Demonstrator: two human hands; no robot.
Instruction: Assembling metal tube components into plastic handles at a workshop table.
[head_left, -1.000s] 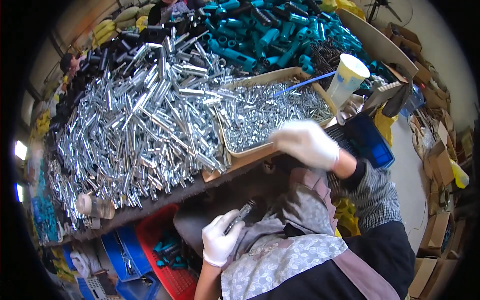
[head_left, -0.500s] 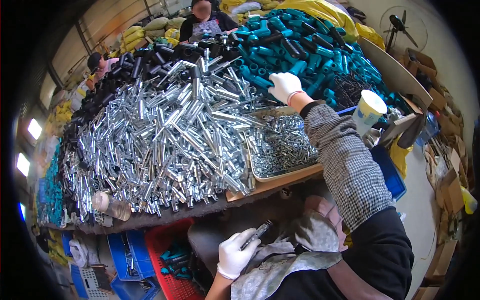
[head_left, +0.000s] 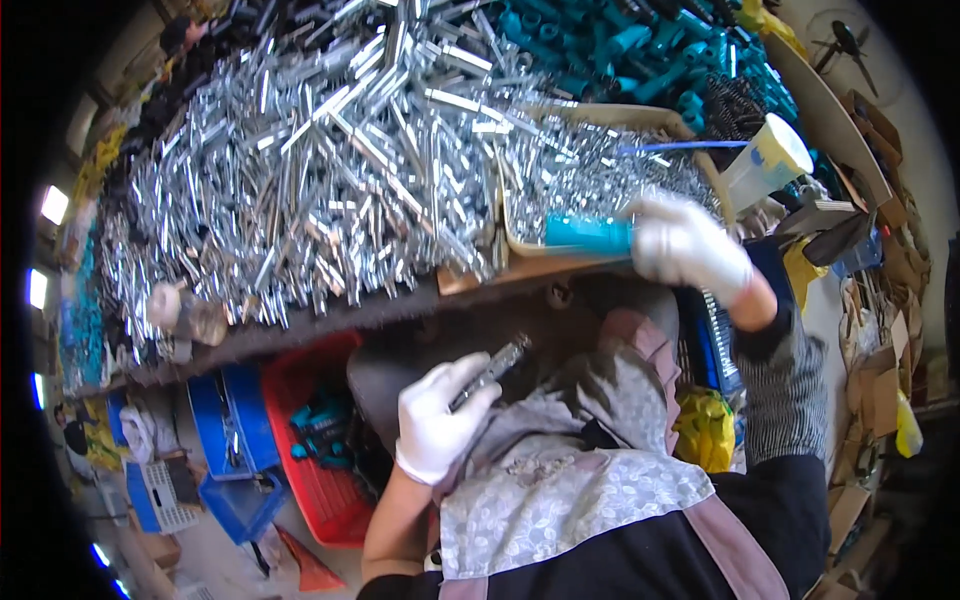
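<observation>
One table [head_left: 330, 318] runs across the upper half of the view, its front edge dark and bent by the lens. The largest thing on it is one heap of silver metal tubes [head_left: 300, 170], far too many to count; its far side runs out of the picture at the top. Behind it lies one pile of teal plastic handles [head_left: 610, 45], also uncountable and cut off at the top edge. To the right sits one shallow tan tray [head_left: 520, 245] filled with small silver screws [head_left: 600, 180], blurred into a glittering mass. One white plastic cup [head_left: 770, 160] stands just beside the tray's right end, with one thin blue rod [head_left: 680, 146] lying across the tray toward it. Under the table stand one red crate [head_left: 310, 480] and blue bins [head_left: 230, 430], partly hidden by the table edge and by the person's lap.

Two gloved hands show. The right hand [head_left: 690, 250] is over the tray's front rim, its grip closed around one teal handle [head_left: 588, 235]; the handle's right end is hidden inside the glove. The left hand [head_left: 438, 420] is low over the lap, its grip closed around one short grey metal piece [head_left: 495, 365], whose lower end the fingers cover and whose exact shape is hard to make out.
</observation>
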